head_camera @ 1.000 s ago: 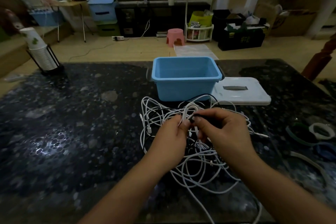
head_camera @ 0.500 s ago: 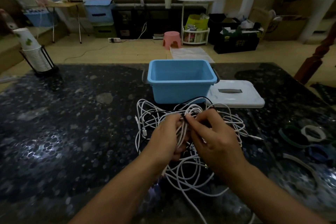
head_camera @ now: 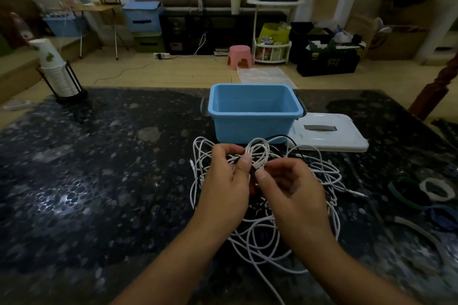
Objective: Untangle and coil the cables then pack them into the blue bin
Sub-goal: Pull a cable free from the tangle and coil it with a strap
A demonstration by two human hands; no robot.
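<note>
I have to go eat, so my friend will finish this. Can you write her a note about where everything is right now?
Left hand: pinches a bunch of white cable loops above the pile.
Right hand: pinches a strand beside the left thumb.
The tangled cables, white with some black, lie on the dark table in front of the blue bin.
The bin looks empty, with its white lid lying off to its right.
Done: nothing coiled or packed.
Left: untangle, coil each cable, pack them into the bin.
</note>
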